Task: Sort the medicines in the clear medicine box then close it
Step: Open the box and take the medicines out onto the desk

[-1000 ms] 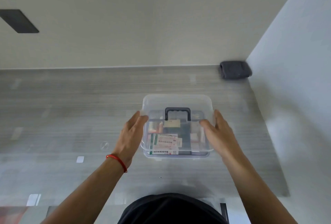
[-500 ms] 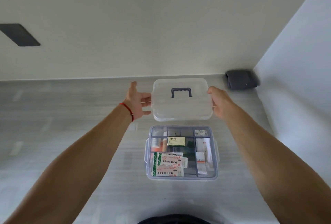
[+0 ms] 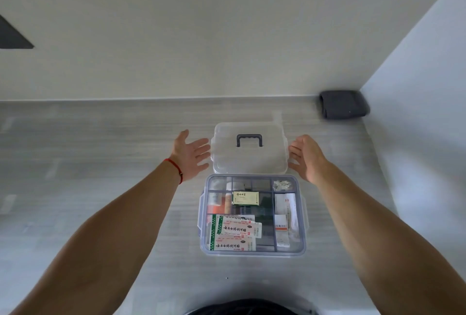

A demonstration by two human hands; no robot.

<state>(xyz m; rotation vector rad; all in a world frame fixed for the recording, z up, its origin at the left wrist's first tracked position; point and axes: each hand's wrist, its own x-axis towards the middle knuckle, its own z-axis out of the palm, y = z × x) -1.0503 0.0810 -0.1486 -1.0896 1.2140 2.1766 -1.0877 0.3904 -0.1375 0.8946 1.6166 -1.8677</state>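
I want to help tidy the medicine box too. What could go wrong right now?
1. The lid sits just behind the open box, almost touching it. A hand reaching over could bump it.
2. The plaster packets lie loosely overlapped, so lifting one might drag the others out.
3. Both the left hand and the right hand are open, holding nothing, so a knock could perhaps slide the box.

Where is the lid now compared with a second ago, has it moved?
Yes. The lid has left the medicine box and now sits beyond it, nearer the back wall.
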